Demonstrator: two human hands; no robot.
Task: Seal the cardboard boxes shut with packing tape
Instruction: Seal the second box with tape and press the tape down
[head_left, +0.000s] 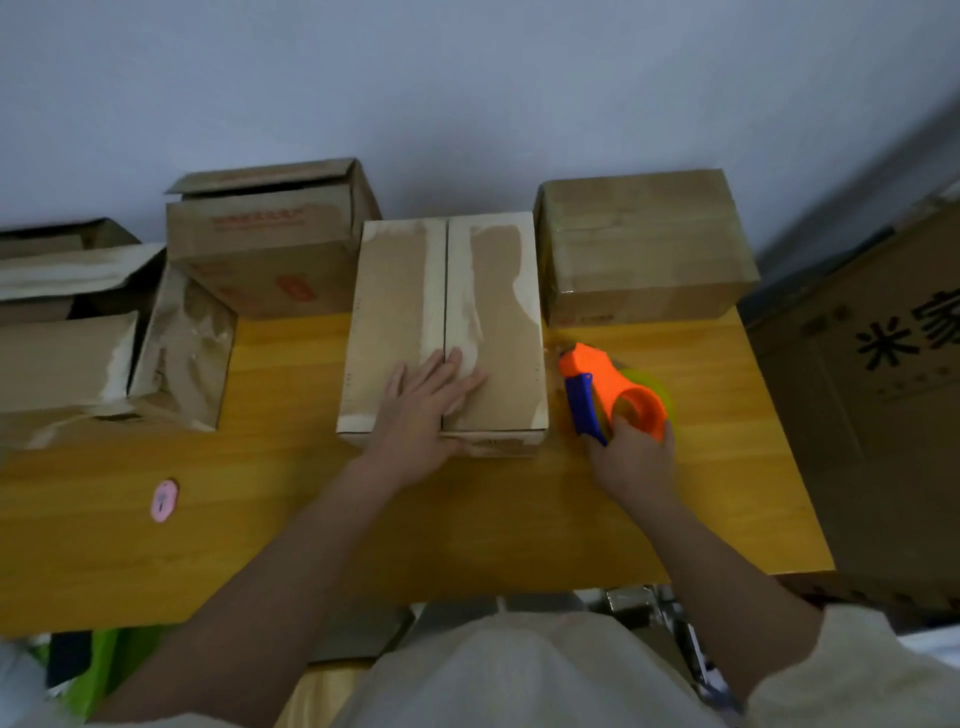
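Note:
A cardboard box (405, 291) with its two top flaps closed stands at the table's middle, a dark seam running down its top. My left hand (423, 410) lies flat on the near end of that seam, fingers straight and pressing the flaps. Just right of the box, my right hand (636, 460) grips an orange and blue tape dispenser (610, 387) that rests on the wooden table (311, 519). The dispenser's nose points away from me, near the box's right side.
A taped box (644, 249) sits at the back right. An open box (265, 239) stands at the back left, and torn open boxes (93, 332) lie at the far left. A small pink object (164, 500) lies near the front left. A large printed carton (883, 389) stands right of the table.

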